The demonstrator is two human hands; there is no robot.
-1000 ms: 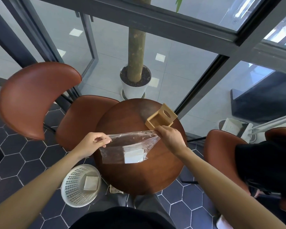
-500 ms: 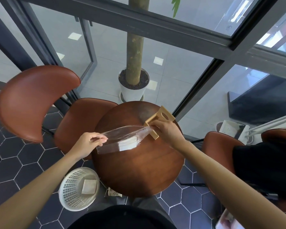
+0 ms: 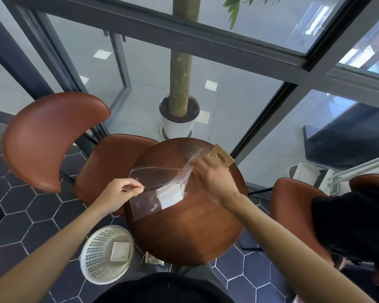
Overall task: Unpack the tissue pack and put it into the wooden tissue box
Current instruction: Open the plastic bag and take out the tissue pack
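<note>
Since a moment earlier, both my hands had pulled the one clear plastic bag (image 3: 160,189) open wider. My left hand (image 3: 120,192) pinched its near edge shut between fingers; one white tissue pack (image 3: 170,197) lay inside, between my hands. My right hand (image 3: 212,178) clamped the far edge, with one wooden tissue box (image 3: 221,157) just beyond it.

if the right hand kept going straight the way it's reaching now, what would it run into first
Most likely the light wooden tissue box, lying just past the right hand at the far edge of the round dark wooden table. The hand, gripping the clear plastic wrapper, partly hides the box, so contact is unclear.
</note>
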